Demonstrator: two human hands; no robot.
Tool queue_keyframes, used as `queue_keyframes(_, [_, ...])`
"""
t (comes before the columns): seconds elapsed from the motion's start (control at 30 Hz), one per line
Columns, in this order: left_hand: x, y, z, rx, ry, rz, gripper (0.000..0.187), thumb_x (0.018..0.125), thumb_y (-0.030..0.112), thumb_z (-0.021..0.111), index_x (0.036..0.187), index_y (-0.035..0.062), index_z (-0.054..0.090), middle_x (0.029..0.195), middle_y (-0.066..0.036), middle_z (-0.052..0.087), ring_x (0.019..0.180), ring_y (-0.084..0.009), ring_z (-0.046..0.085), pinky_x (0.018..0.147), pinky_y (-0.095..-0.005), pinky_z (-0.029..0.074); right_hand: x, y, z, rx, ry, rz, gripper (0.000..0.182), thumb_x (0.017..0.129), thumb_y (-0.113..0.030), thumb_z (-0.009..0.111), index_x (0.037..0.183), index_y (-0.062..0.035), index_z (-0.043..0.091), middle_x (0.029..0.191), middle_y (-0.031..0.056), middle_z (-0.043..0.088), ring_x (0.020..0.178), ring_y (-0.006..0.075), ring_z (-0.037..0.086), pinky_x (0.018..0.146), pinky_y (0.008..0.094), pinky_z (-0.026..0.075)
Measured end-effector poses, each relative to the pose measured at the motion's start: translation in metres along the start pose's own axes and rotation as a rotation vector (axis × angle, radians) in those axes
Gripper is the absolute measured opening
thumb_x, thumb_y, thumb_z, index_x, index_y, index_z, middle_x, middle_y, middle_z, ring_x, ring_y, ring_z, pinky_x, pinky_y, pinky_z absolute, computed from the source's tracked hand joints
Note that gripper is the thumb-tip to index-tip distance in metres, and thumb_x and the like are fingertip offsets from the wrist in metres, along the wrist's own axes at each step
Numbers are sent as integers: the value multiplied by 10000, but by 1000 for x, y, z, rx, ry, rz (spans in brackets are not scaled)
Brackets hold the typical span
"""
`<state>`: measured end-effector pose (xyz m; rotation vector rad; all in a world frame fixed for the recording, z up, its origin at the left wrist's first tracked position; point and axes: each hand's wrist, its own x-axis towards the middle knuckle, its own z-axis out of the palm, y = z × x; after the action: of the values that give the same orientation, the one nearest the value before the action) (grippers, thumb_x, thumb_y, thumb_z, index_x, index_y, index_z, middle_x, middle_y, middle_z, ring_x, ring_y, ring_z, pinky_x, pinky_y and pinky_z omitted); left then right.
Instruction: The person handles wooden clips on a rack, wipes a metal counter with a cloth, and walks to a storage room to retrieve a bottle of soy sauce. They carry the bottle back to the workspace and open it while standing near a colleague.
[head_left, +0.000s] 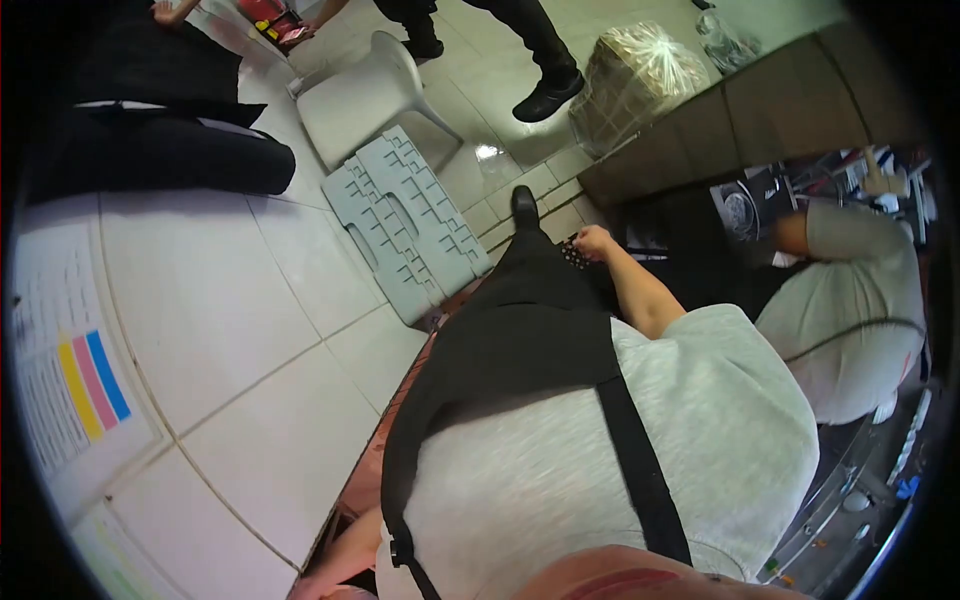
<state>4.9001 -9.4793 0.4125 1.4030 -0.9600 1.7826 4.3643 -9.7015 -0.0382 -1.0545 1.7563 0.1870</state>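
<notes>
My right hand (pixel 593 243) is low beside my right thigh, fingers closed on a dark cloth with white dots (pixel 574 252). It is in front of my black apron (pixel 510 330), which I wear over a light grey shirt. At the lower left edge my left forearm (pixel 355 550) reaches down beside the wall; the hand is cut off by the frame and its fingers cannot be made out.
A grey slotted plastic crate (pixel 405 225) stands near a pale plastic chair (pixel 365 95). A plastic-wrapped bundle (pixel 640 80) sits by a brown partition (pixel 750 105). Close on my right is a co-worker in grey (pixel 850 310). Other people's dark-clothed legs (pixel 535 45) are at the top.
</notes>
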Motion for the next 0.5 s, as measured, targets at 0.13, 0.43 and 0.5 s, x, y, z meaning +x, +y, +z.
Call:
queue_keyframes(0.13, [0,32,31,45,-17,15,278,782,218,445,856,-47,490,861,-174,484,719,-256,509,608,-323,431,65,44,-28,-162,-7,-102,159,699,-211,626,752,-63,603,599,78,569,503,172,548,437,315,438])
queue_keyframes(0.43, [5,151,149,68,-71,21,196,759,133,462,765,-54,521,747,-155,523,604,-237,540,518,-294,456,127,11,-138,67,-73,5,132,744,-175,592,782,-53,558,572,67,535,478,146,512,402,290,409])
queue_keyframes(0.5, [12,185,179,8,-83,-14,181,754,114,466,745,-55,528,722,-151,532,579,-233,547,497,-287,462,112,-28,-167,169,-80,65,111,752,-159,578,775,-58,537,562,53,517,470,133,495,394,274,393])
